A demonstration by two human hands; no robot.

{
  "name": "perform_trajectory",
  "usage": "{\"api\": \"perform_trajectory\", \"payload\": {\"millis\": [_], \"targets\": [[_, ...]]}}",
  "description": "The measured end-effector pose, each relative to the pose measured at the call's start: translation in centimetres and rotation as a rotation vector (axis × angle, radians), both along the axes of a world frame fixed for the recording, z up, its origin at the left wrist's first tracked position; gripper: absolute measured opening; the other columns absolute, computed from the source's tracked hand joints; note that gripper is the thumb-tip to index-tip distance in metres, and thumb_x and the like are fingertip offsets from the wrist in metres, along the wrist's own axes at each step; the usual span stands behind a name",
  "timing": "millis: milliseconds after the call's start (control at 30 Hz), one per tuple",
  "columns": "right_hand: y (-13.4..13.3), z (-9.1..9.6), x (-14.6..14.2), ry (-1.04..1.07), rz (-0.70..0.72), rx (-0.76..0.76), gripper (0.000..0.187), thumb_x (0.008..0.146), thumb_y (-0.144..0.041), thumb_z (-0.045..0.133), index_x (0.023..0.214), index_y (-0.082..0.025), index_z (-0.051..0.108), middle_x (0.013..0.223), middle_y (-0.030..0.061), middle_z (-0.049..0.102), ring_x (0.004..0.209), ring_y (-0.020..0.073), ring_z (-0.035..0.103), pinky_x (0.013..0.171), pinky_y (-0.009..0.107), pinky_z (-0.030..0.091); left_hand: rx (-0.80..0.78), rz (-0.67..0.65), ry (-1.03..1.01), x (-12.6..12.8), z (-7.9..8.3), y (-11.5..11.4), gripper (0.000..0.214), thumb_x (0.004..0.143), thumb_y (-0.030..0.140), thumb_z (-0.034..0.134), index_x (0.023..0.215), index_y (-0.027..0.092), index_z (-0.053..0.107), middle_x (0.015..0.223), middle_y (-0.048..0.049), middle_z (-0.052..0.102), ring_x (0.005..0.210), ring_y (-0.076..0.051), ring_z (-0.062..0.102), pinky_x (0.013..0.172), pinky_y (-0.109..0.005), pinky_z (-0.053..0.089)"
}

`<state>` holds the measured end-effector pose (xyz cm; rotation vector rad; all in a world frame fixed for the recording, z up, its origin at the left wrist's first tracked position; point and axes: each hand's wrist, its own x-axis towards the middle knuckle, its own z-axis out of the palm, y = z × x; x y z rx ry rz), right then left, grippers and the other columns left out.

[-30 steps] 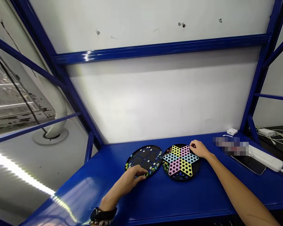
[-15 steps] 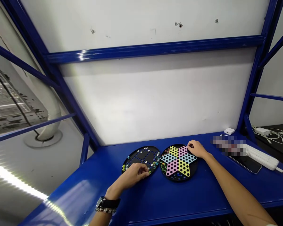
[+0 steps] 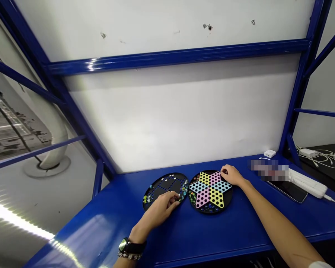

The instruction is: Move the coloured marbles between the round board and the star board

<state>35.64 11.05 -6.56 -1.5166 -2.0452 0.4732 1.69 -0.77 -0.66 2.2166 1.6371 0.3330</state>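
Observation:
My left hand (image 3: 162,207) reaches over the lower right part of a round black board (image 3: 162,189), its fingers curled and drawn together. What lies between those fingertips is too small to make out. White, green and clear marbles sit around that board's rim. Beside it on the right is a Chinese checkers board (image 3: 210,189), a black round tray with a pink, yellow and blue star full of holes. Coloured marbles lie in the tray's gaps between the star points. At its upper right rim rests my right hand (image 3: 231,175), fingers bent and closed; their tips hide whatever they hold.
Both boards stand on a blue table (image 3: 201,238) against a white wall panel with a blue frame (image 3: 178,56). To the right lie a dark phone (image 3: 289,191), a white power strip (image 3: 308,183) with a cable, and a small white adapter (image 3: 269,153).
My left hand has shifted slightly right and up over the round black board, with its fingers a little more extended. My right hand stays at the rim. The camera view has shifted slightly.

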Motion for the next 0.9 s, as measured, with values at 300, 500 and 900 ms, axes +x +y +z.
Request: {"api": "perform_trajectory", "payload": {"millis": [300, 500, 900], "targets": [[-0.1, 0.2, 0.0, -0.005, 0.004, -0.003, 0.013, 0.083, -0.024, 0.052, 0.078, -0.020, 0.063, 0.088, 0.0039, 0.064, 0.078, 0.0150, 0.057, 0.069, 0.025, 0.039, -0.004, -0.018, -0.006, 0.6, -0.4, 0.5, 0.034, 0.087, 0.047, 0.046, 0.102, 0.022, 0.064, 0.086, -0.0028, 0.065, 0.077, -0.019, 0.060, 0.070, -0.028, 0.042], [-0.3, 0.5, -0.1, -0.010, -0.002, -0.008, 0.013, 0.083, -0.025, 0.052, 0.079, -0.020, 0.063, 0.088, 0.0040, 0.064, 0.078, 0.0150, 0.057, 0.068, 0.025, 0.039, -0.068, -0.027, 0.009, 0.6, -0.1, 1.3, 0.032, 0.085, 0.047, 0.048, 0.093, 0.020, 0.063, 0.076, -0.0014, 0.064, 0.068, -0.017, 0.057, 0.062, -0.026, 0.039], [-0.2, 0.2, -0.1, 0.003, -0.003, -0.001, 0.011, 0.082, -0.023, 0.054, 0.078, -0.020, 0.064, 0.087, 0.0033, 0.064, 0.076, 0.0143, 0.056, 0.068, 0.024, 0.039, 0.076, 0.018, -0.042, 2.5, 2.1, 0.6, 0.033, 0.091, 0.044, 0.042, 0.082, 0.020, 0.062, 0.073, -0.0016, 0.065, 0.067, -0.016, 0.056, 0.063, -0.028, 0.036]]}}
